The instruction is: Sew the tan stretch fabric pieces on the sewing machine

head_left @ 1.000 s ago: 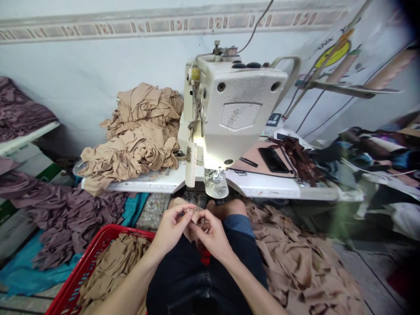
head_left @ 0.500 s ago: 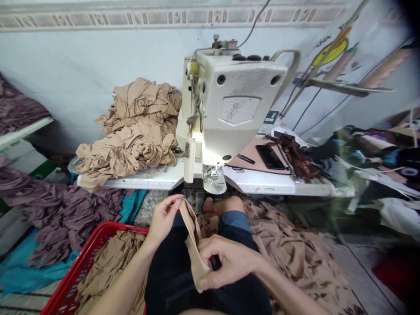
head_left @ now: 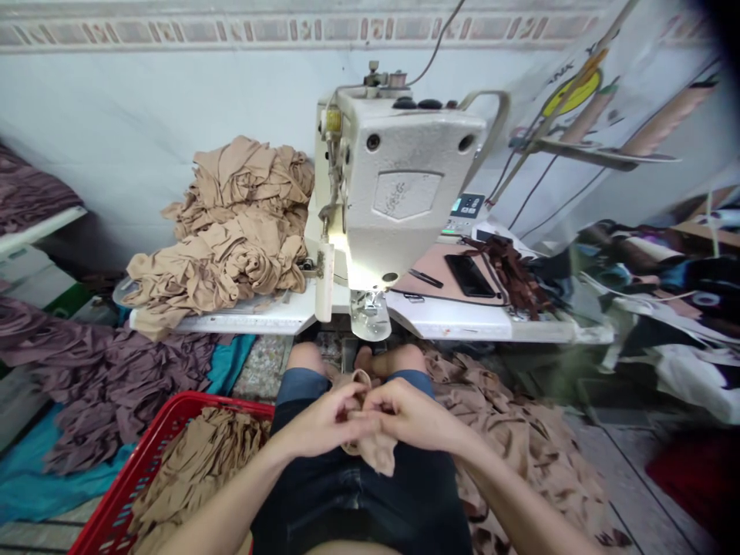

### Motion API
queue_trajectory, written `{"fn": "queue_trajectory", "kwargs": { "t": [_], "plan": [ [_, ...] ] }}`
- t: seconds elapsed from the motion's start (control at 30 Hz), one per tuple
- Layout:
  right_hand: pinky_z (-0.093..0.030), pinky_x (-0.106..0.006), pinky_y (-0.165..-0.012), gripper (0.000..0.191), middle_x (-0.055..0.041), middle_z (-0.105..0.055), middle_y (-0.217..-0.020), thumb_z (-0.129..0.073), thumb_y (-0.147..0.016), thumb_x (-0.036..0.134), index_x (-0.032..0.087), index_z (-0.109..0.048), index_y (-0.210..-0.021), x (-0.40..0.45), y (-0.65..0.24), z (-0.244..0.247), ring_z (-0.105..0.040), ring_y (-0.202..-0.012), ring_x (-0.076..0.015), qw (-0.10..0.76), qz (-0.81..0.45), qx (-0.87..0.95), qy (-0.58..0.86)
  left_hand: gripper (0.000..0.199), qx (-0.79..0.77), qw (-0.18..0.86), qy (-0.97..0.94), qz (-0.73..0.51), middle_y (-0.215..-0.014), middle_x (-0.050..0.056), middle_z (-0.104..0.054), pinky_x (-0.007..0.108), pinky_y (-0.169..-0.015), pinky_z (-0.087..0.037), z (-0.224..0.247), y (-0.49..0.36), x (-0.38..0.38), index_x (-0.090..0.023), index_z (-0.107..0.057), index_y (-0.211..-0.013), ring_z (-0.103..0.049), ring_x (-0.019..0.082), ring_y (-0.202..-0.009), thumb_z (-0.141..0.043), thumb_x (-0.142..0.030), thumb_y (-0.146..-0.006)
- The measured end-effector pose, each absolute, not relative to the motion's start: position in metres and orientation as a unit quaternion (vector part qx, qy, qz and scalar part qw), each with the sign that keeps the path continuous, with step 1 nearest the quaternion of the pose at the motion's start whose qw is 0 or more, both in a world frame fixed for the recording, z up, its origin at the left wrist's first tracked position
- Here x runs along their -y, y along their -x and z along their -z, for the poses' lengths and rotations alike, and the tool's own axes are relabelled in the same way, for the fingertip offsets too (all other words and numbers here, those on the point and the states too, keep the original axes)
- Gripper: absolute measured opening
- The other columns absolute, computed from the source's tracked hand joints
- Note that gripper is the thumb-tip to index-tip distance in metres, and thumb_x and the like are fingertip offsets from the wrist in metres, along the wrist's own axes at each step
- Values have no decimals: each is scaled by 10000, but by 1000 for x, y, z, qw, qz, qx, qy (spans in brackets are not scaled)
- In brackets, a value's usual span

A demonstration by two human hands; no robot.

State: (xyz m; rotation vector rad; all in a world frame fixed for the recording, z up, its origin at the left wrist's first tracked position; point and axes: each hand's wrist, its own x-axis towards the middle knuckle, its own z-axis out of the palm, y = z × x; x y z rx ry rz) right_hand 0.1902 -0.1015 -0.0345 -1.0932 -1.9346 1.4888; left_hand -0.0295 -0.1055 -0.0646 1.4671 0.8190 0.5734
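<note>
Over my lap, a small beige fabric piece (head_left: 378, 453) is bunched between both hands. My left hand (head_left: 324, 422) pinches it from the left, and my right hand (head_left: 408, 415) grips it from the right; the fingertips meet over the cloth. Part of the fabric loops up above the fingers and a corner hangs below them. Just beyond my knees stands a white sewing machine (head_left: 405, 177) with its lamp lit over the needle area. Its curved clear guard (head_left: 370, 317) overhangs the front of the white table (head_left: 468, 327).
Beige fabric is heaped on the table's left (head_left: 231, 239). A red basket (head_left: 156, 416) of beige pieces stands at my left, beside purple cloth (head_left: 132, 385). More beige cloth (head_left: 520, 439) covers the floor at right. A phone (head_left: 469, 275) and brown strips (head_left: 509, 274) lie right of the machine.
My hands have come together, and the fabric piece, stretched between them before, is now bunched up. My left hand moved right and down. The view has shifted slightly.
</note>
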Motion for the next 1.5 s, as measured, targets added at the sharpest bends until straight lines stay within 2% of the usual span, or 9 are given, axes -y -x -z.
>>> {"fn": "queue_trajectory", "kwargs": {
  "t": [0.17, 0.33, 0.57, 0.67, 0.83, 0.97, 1.13, 1.23, 1.5],
  "plan": [
    [-379, -240, -559, 332, 5, -667, -695, -720, -979, 462, 174, -817, -847, 96, -216, 34, -516, -609, -136, 228, -563, 689, 395, 362, -394, 554, -699, -222, -722, 20, -679, 241, -617, -436, 58, 42, 96, -147, -823, -947, -586, 164, -666, -687, -478, -1001],
    [-382, -247, -566, 400, 10, -587, -709, -834, -867, 548, 167, -777, -758, 101, -222, 40, -503, -641, -139, 304, -563, 627, 445, 424, -356, 540, -725, -238, -782, 46, -646, 239, -612, -414, 45, 48, 88, -143, -815, -807, -560, 157, -704, -684, -495, -1003],
    [-352, -258, -578, 531, 28, -533, -656, -765, -888, 671, 171, -668, -738, 104, -211, 44, -444, -619, -130, 375, -549, 567, 487, 409, -389, 572, -645, -323, -723, -12, -587, 217, -570, -406, 41, 44, 88, -162, -784, -1237, -507, 121, -606, -734, -473, -975],
    [-312, -250, -528, 555, 34, -513, -613, -771, -865, 693, 163, -686, -727, 106, -210, 40, -401, -569, -115, 383, -536, 553, 510, 360, -378, 519, -688, -338, -851, 80, -735, 256, -629, -474, 38, 48, 85, -190, -848, -1204, -649, 183, -732, -677, -450, -1024],
    [-457, -286, -611, 385, -40, -708, -702, -749, -937, 512, 176, -764, -750, 114, -204, 17, -611, -653, -188, 420, -386, 621, 538, 296, -369, 381, -773, -348, -800, 82, -749, 291, -676, -494, 37, 50, 82, -226, -874, -1155, -688, 217, -751, -619, -349, -1067],
    [-476, -302, -624, 281, -55, -750, -734, -715, -987, 375, 201, -786, -777, 117, -200, 0, -667, -658, -205, 449, -273, 678, 513, 254, -386, 427, -729, -372, -972, 94, -810, 300, -793, -541, 36, 45, 82, -218, -859, -1066, -736, 233, -881, -649, -359, -1055],
    [-458, -303, -612, 267, -39, -731, -706, -713, -996, 350, 205, -785, -783, 111, -201, -2, -642, -639, -194, 459, -248, 680, 515, 334, -419, 504, -648, -388, -899, 72, -814, 256, -642, -527, 35, 44, 81, -203, -840, -1165, -699, 197, -725, -768, -450, -952],
    [-448, -295, -606, 269, -33, -728, -700, -715, -993, 343, 200, -784, -776, 110, -201, 1, -636, -635, -186, 459, -253, 679, 514, 326, -390, 491, -672, -394, -1108, 114, -845, 306, -817, -584, 34, 48, 79, -222, -849, -1221, -768, 261, -953, -724, -411, -987],
    [-429, -291, -583, 261, -24, -697, -678, -712, -996, 310, 193, -783, -774, 109, -198, -7, -608, -603, -170, 494, -205, 683, 498, 312, -343, 315, -788, -403, -823, 82, -773, 263, -666, -487, 33, 45, 71, -171, -852, -1087, -697, 193, -735, -571, -306, -1096]
  ]
}}
